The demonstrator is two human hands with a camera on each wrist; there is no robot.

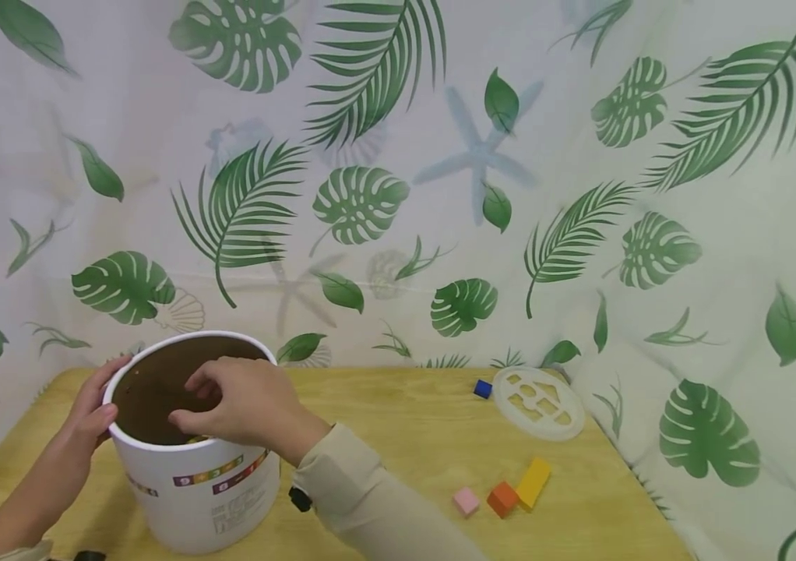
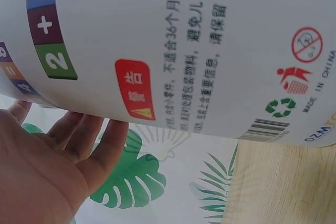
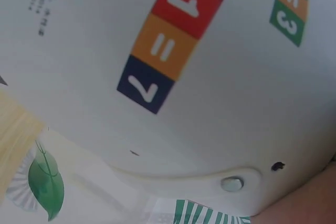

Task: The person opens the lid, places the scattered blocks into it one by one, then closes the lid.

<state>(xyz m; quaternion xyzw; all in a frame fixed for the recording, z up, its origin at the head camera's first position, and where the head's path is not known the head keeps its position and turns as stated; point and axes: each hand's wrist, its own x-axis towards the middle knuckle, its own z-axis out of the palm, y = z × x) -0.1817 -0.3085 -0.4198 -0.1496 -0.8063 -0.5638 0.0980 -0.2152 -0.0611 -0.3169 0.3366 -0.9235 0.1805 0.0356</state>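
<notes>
A white bucket (image 1: 181, 510) with coloured number strips stands at the left of the table, its mouth tipped toward me in the head view. My left hand (image 1: 82, 417) holds its left rim, thumb over the edge; in the left wrist view the left fingers (image 2: 107, 148) lie against the outer wall. Over the mouth, the right hand (image 1: 251, 399) reaches in with bent fingers, thumb and fingertips apart and nothing seen between them. A bit of yellow shows just inside the near rim; the bucket's bottom is hidden. The right wrist view is filled by the printed bucket wall (image 3: 79, 87).
On the wooden table (image 1: 370, 436), a pink block (image 1: 466, 502), an orange block (image 1: 503, 499) and a long yellow block (image 1: 533, 483) lie at the front right. Farther back are a small blue block (image 1: 483, 389) and a white lid with cut-out shapes (image 1: 510, 382). A leaf-patterned curtain (image 1: 384, 312) hangs behind.
</notes>
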